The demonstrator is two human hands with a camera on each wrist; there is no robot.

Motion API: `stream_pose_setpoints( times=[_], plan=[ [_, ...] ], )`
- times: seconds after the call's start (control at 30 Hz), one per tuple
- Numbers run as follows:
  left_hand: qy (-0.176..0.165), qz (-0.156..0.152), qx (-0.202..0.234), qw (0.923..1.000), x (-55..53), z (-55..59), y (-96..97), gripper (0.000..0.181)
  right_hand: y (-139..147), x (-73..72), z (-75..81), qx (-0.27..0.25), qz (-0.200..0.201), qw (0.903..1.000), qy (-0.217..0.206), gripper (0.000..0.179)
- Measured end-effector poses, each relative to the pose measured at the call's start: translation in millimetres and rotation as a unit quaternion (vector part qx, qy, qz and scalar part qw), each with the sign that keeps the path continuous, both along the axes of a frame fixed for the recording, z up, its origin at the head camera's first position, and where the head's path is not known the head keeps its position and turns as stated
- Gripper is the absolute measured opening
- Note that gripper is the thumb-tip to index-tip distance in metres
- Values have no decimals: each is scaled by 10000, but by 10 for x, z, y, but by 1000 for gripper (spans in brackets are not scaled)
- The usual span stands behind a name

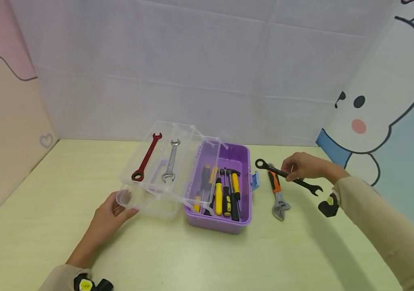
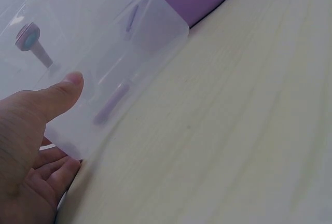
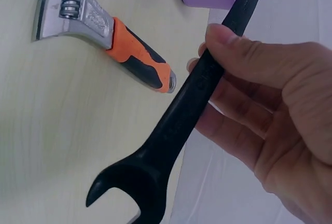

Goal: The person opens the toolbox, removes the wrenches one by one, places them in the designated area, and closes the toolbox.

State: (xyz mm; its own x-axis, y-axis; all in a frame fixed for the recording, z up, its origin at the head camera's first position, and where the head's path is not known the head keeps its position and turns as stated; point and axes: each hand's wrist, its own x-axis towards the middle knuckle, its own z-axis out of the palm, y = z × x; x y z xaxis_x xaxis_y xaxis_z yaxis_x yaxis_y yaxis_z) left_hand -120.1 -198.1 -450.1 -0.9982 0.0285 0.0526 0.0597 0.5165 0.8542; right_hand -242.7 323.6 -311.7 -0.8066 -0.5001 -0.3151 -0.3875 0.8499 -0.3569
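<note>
My right hand pinches a black combination wrench by its shaft, thumb on one side and fingers on the other. Its ring end points left and its open end right in the head view. Below it on the table lies an adjustable wrench with an orange and black handle. My left hand grips the near left corner of a clear plastic tray, thumb over the side and fingers beneath. In this tray are a red wrench and a silver wrench.
A purple toolbox stands open in the middle, partly overlapped by the clear tray. Inside lie a hammer and several yellow and black screwdrivers. A blue latch sticks out on its right side. A white cloth wall rises behind the table.
</note>
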Motion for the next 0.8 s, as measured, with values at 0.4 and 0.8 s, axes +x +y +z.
stream_pose_setpoints(
  times=[0.4,0.8],
  plan=[
    [-3,43,-22,10000,3,-2,-6,73,257,62,-179,-406,-832,9941,-571,14],
    [-18,15,-45,10000,0,-10,-6,74,490,102,-317,-975,-1558,9807,-663,29]
  ],
)
